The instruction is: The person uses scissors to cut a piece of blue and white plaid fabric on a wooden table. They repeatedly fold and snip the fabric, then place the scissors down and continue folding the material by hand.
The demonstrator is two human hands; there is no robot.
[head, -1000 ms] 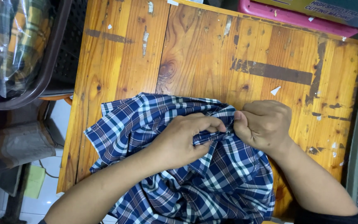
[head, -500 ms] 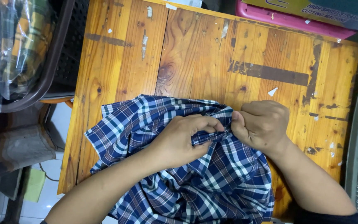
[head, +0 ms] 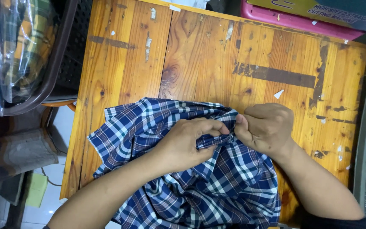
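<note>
Both hands are pinching one bunched edge of the blue-and-white plaid cotton shirt (head: 149, 127), lying on the worn orange wooden counter (head: 200, 55): left hand (head: 189, 142) and right hand (head: 265, 127), each grip pressed together on fabric. Looks like mid-fold or fastening; next move likely needs steady tension on that edge.

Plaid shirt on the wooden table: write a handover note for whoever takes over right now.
Left hand: closed on a bunched fold of the blue plaid shirt.
Right hand: fist closed, pinching the same fold where the two hands meet.
Shirt: crumpled on the near half of the wooden table, part hanging over the near edge.
Done: fabric is gathered between both hands.
Left: shirt is neither flat nor folded; what the fingers work on is hidden.
Beside the table: a bin with bagged plaid cloth.
</note>
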